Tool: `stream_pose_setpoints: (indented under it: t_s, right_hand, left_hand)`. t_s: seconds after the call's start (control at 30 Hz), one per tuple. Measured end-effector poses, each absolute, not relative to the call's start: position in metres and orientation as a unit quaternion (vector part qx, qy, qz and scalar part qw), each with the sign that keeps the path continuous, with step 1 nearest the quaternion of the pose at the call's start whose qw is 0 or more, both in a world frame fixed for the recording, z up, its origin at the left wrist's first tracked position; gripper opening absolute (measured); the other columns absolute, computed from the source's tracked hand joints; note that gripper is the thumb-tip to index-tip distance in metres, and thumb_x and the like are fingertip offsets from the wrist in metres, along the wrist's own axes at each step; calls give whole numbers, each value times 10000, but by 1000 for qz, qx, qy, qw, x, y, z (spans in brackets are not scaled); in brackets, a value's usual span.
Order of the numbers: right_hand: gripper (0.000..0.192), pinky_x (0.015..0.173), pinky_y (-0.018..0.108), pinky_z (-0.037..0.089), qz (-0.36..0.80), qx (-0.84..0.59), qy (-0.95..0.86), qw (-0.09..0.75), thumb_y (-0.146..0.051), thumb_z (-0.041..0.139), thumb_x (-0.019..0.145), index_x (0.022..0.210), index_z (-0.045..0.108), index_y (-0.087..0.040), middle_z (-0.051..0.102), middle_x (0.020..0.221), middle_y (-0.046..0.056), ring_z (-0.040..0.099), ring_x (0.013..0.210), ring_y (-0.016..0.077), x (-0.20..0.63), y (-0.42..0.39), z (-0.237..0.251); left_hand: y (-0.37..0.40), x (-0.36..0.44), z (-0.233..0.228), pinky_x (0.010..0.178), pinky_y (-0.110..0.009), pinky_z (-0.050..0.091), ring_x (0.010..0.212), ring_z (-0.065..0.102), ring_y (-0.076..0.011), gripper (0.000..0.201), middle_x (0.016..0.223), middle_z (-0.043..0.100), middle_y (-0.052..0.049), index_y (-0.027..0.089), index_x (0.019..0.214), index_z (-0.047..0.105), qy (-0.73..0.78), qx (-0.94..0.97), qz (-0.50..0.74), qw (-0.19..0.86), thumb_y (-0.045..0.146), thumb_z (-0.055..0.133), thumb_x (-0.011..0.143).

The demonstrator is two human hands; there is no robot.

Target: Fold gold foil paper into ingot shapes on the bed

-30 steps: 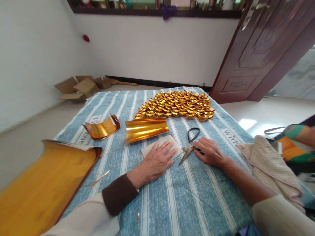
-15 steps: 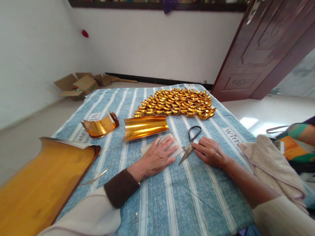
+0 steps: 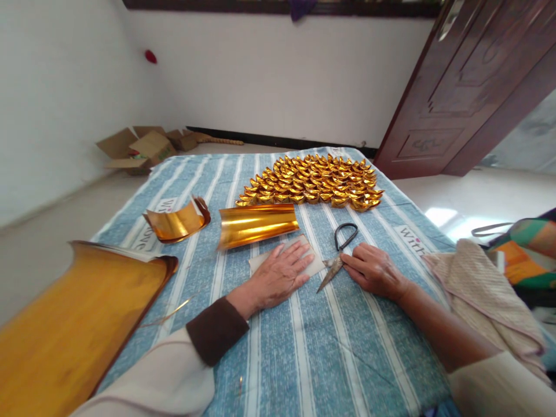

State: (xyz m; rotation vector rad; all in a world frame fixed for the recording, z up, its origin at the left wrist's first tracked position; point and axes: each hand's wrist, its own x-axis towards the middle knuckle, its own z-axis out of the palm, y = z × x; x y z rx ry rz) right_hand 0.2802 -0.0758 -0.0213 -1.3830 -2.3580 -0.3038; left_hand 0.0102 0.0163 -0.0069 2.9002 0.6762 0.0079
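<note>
Pressing paper flat beside scissors.
Left hand [image 3: 278, 275] lies open, palm down on the pale sheet [image 3: 316, 265]; right hand [image 3: 374, 270] rests open, fingertips touching the scissors [image 3: 337, 253] between both hands.

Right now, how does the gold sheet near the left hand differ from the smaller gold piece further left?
The gold sheet is wider and forms one smooth arch, next to the left hand. The smaller gold piece is narrower, with curled-up ends, and lies away from both hands. Both are shiny gold foil resting on the striped cloth.
</note>
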Motion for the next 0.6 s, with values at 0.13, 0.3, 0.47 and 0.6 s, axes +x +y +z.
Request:
stream_pose_setpoints:
  t_s: [0.13,0.3,0.47,0.6]
  right_hand:
    - [247,639,335,404,-122,-492,-842,183,-235,470,955,1004,704,-175,563,729,57,487,700,192,280,-76,-20]
    - [244,641,331,411,-123,-492,-842,184,-231,471,955,1006,705,-185,567,727,55,492,700,188,280,-77,-20]
    - [236,647,326,410,-114,-490,-843,191,-232,481,954,1018,702,-181,565,732,55,496,702,185,281,-77,-22]
    - [229,640,325,399,-106,-485,-846,194,-221,490,949,1003,707,-175,559,723,53,497,698,185,280,-77,-20]
  left_hand:
    - [15,11,-4,1169,-473,137,1470,193,-240,471,1583,288,-49,261,1454,365,228,971,-1,70,418,346,1010]
    - [15,12,0,1162,-488,135,1473,177,-246,483,1588,270,-64,243,1458,351,228,971,-21,62,393,381,1000]
    - [15,12,0,1155,-484,145,1478,157,-237,481,1593,257,-62,243,1460,340,225,972,-23,62,392,372,1004]
    - [15,12,-1,1153,-486,145,1478,158,-239,485,1598,245,-60,246,1463,335,229,971,-29,67,401,374,1004]
